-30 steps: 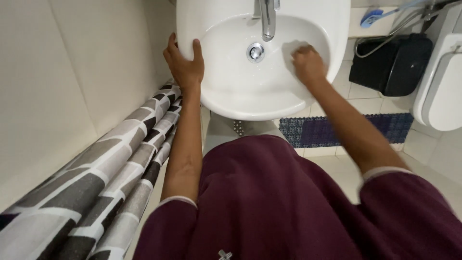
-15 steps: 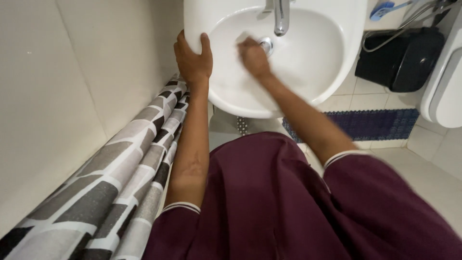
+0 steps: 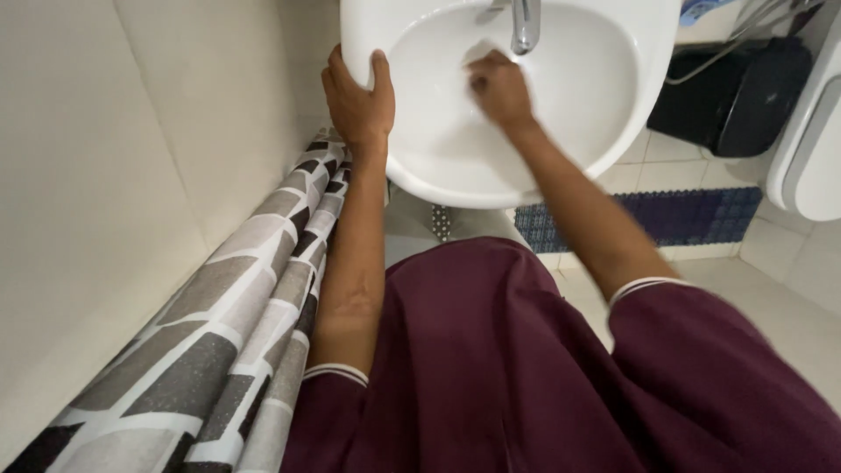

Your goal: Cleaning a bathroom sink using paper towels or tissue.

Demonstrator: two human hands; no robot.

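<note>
A white round sink [image 3: 604,149] fills the top of the head view, with a chrome tap [image 3: 524,24] at its back. My left hand [image 3: 357,98] grips the sink's left rim, thumb inside the bowl. My right hand [image 3: 499,88] is inside the bowl just left of the tap, pressing a small white cloth [image 3: 480,52] against the basin wall. Most of the cloth is hidden under my fingers. My maroon shirt covers the lower frame.
A grey, white and black patterned shower curtain [image 3: 210,350] runs along the left wall. A black bin [image 3: 736,92] stands on the tiled floor at the right, beside a white toilet [image 3: 810,149]. A blue mosaic strip [image 3: 683,215] crosses the floor.
My right hand with the cloth has moved across the bowl from its right side to the left of the tap. My left hand has stayed on the rim.
</note>
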